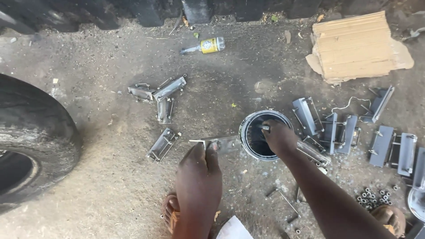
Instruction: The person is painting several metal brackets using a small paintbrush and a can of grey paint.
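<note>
Both bare arms reach up from the bottom edge of the frame. The left hand [200, 164] sits low at centre, back of the hand up, fingers curled together in a pinch. The right forearm runs diagonally from the lower right (elbow out of view), its right hand [279, 138] bent downward at the wrist, fingers closed.

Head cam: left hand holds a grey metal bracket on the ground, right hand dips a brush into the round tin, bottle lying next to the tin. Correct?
One error: the bottle lies far from the tin, up by the dark wall. The rest holds in the head view: the left hand holds the grey metal bracket on the ground, and the right hand dips a brush into the tin.
</note>
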